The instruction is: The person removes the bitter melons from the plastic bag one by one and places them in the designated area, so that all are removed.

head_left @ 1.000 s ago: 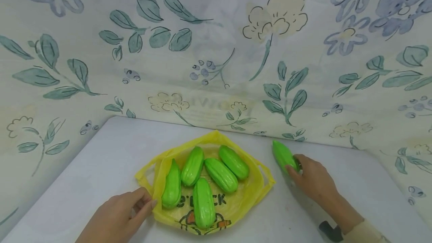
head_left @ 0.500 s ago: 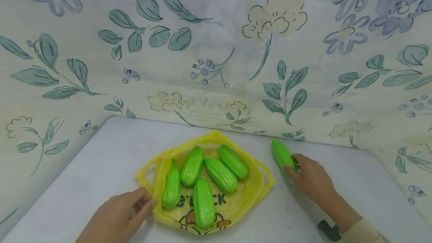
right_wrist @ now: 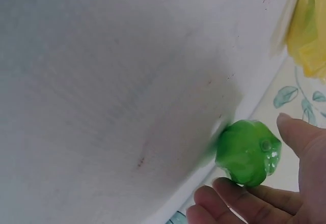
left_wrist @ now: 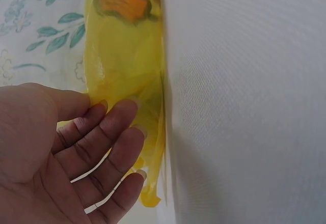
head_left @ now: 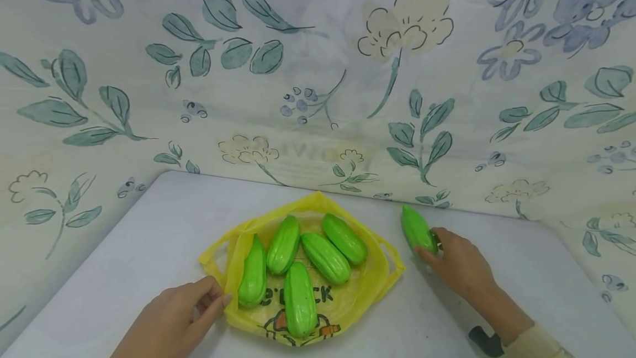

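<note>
Nearest, the left hand [head_left: 171, 316] pinches the edge of a printed yellow plastic bag [head_left: 355, 291] between thumb and index finger, other fingers loosely spread. The bag lies open on the white bench [head_left: 526, 258], five ribbed green gourds [head_left: 300, 303] within. Beyond its right side, the right hand [head_left: 462, 264] brackets the near end of a sixth gourd [head_left: 415, 226], fingers curled round it; thumb pressure cannot be determined. That gourd lies near the bench's far edge, before a floral-patterned backdrop [head_left: 323, 120].
</note>
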Demonstrator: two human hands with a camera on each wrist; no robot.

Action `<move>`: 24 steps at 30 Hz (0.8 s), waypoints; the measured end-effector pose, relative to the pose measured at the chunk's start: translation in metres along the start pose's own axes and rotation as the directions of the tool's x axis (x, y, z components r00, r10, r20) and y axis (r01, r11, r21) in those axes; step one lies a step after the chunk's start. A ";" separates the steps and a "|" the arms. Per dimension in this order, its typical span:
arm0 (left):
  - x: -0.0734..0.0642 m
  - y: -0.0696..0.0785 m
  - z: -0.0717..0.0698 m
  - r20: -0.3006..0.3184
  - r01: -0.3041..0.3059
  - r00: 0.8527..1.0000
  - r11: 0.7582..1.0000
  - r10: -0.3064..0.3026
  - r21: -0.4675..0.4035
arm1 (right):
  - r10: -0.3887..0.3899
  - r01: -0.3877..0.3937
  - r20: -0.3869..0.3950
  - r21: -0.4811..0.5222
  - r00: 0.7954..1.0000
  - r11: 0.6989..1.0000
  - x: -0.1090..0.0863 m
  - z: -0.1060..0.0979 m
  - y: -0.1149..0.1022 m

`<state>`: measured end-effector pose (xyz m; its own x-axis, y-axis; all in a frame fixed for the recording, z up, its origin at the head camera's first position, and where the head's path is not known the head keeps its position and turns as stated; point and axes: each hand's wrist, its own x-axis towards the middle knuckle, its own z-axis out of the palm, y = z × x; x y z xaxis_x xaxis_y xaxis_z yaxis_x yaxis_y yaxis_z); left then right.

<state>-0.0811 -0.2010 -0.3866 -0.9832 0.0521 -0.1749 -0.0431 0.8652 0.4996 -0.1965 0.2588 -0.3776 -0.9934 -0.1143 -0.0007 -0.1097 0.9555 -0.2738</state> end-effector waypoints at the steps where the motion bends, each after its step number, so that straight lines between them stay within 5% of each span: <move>1: 0.000 0.000 0.000 -0.001 -0.001 1.000 1.000 0.001 -0.001 | -0.001 0.001 -0.001 -0.004 1.000 1.000 0.000 0.000 0.000; 24: -0.001 -0.001 0.000 -0.012 -0.008 1.000 1.000 0.008 -0.005 | -0.013 0.013 -0.030 -0.009 0.999 1.000 -0.003 0.000 0.000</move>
<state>-0.0797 -0.2018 -0.3865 -0.9855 0.0533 -0.1608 -0.0359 0.8620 0.5056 -0.1935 0.2595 -0.3778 -0.9924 -0.1187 0.0321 -0.1230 0.9562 -0.2655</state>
